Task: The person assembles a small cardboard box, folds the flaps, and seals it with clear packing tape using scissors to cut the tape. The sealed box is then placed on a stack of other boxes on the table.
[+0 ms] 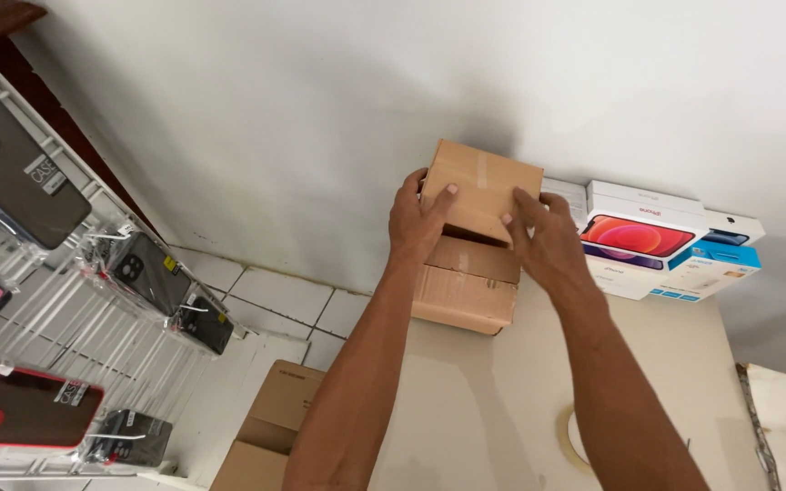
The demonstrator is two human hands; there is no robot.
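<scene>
Head view. The left hand [418, 221] grips the left side of the upper cardboard box [484, 186], thumb across its front face and fingers wrapped around the left edge. The right hand [548, 238] grips the same box at its lower right corner, fingers spread over the front face. Both hands are closed on this box.

The upper cardboard box rests on top of a lower cardboard box [464, 285], tilted slightly and set back toward the white wall [275, 109]. A strip of clear tape runs across its top face. The lower cardboard box stands at the far left corner of the pale tabletop [502, 409], against the wall.

Just right of the two boxes, a stack of white phone boxes [643, 232] lies on the tabletop, touching the wall; a light blue box [707, 268] lies at the front of that stack. A roll of tape [575, 436] lies on the tabletop near the right forearm.

On the floor left of the tabletop sits an open cardboard carton [270, 423]. A white wire rack [65, 300] on the left carries packaged phone cases [147, 270] in black, red and pink.
</scene>
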